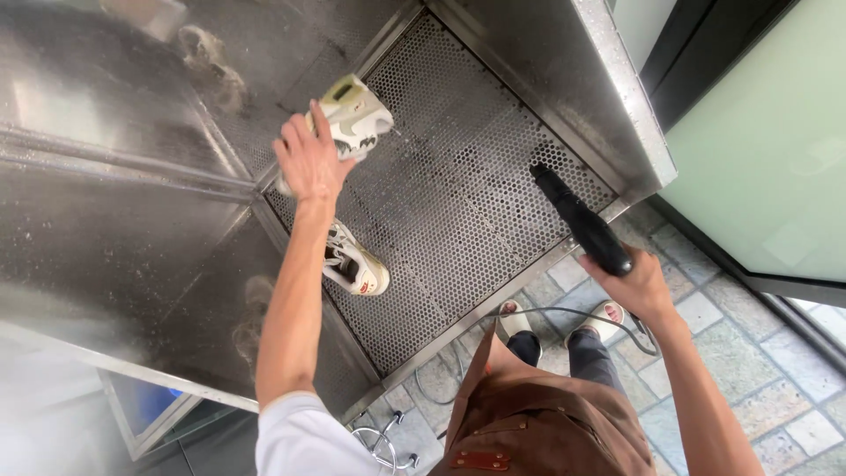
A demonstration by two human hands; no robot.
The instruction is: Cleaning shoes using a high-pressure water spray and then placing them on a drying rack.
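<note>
Nearest to us hangs our brown apron [538,427], and below it our two feet in pale shoes [602,319] stand on a floor of grey stone tiles [749,361]. A dark cable [529,313] loops across those tiles in front of our feet.

Our right hand [641,286] is closed tight around the grip of a black spray gun [582,222]. The gun's barrel slants up and away from the hand, out over the near edge of the perforated metal floor [458,203] of a steel wash cabinet. The nozzle tip points toward the held shoe but stays well apart from it.

On that perforated floor, just beside our left forearm, lies a second sneaker [357,264], white with dark and red details, resting alone with no hand on it.

Farther in, our left hand [308,159] is stretched out and wrapped around a white and pale green sneaker [352,115]. The fingers curl over its near side, and the thumb rises along it. The shoe sticks out beyond the hand to the right and upward, lifted above the perforated floor near the back left corner.

Behind and to the left stand the cabinet's steel walls [106,176], speckled with droplets and showing blurred reflections. To the far right is a pale green glass panel [767,159].
</note>
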